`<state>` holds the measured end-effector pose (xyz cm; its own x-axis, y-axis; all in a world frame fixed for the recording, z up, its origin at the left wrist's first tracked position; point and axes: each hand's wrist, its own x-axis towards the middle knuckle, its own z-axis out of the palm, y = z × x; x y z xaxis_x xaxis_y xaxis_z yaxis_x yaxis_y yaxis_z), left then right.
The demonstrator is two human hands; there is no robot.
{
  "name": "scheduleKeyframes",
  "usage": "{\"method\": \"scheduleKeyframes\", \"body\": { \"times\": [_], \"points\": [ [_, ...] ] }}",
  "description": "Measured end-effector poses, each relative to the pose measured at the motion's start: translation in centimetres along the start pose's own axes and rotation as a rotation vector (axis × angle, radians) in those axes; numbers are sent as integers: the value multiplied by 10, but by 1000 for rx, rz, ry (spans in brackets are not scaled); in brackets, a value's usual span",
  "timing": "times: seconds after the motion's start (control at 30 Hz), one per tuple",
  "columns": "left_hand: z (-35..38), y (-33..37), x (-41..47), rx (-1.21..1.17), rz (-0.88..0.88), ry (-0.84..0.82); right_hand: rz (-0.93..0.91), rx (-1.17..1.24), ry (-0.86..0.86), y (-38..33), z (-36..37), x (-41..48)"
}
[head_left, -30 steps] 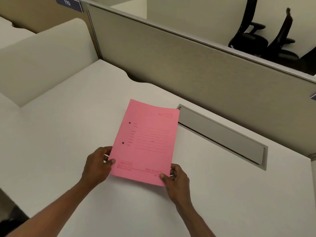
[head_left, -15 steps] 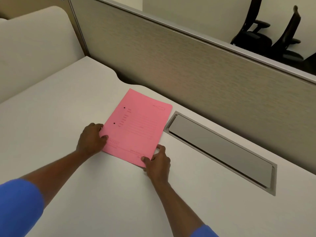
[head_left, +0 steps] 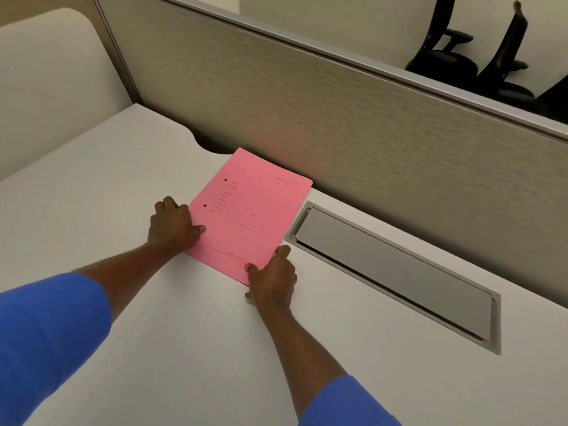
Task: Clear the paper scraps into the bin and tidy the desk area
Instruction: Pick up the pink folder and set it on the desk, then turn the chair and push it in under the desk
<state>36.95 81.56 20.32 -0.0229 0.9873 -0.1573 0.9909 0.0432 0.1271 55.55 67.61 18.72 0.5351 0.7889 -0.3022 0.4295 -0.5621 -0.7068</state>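
Note:
A pink paper folder with printed lines and two punched holes lies flat on the white desk, its far edge close to the partition. My left hand rests on the folder's near left corner, thumb on top. My right hand holds the near right corner, thumb pressed on the cover. No paper scraps and no bin are in view.
A grey fabric partition runs along the back of the desk. A metal cable-tray flap is set into the desk right of the folder. A curved cable cut-out sits behind the folder. Two black office chairs stand beyond the partition.
Both hands have slid the folder away from me across the desk, so its far edge now sits near the partition. The grip on its near corners is unchanged.

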Motion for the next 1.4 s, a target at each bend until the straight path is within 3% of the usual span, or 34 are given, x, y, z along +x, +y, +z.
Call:
{"method": "scheduleKeyframes", "body": {
  "times": [0.33,0.5,0.63,0.9,1.1,1.2,1.4],
  "points": [
    [-6,3,4,15,-13,-12,-17,-11,-44,-4,-5,0],
    [-12,3,-36,-39,-29,212,7,-143,-28,5,-19,-24],
    [-16,-7,-97,-33,-34,193,-20,-279,-41,25,-34,-57],
    [-18,-47,-215,91,-4,-13,-45,-399,-76,63,-60,-141],
    [-14,-88,-293,-146,160,-198,-63,-413,-97,94,-72,-215],
    [-14,-104,-339,-148,231,-288,-98,-406,-137,112,-73,-253],
    [-6,-147,-431,-191,220,-421,-145,-423,-185,149,-84,-332]
  ]
}}
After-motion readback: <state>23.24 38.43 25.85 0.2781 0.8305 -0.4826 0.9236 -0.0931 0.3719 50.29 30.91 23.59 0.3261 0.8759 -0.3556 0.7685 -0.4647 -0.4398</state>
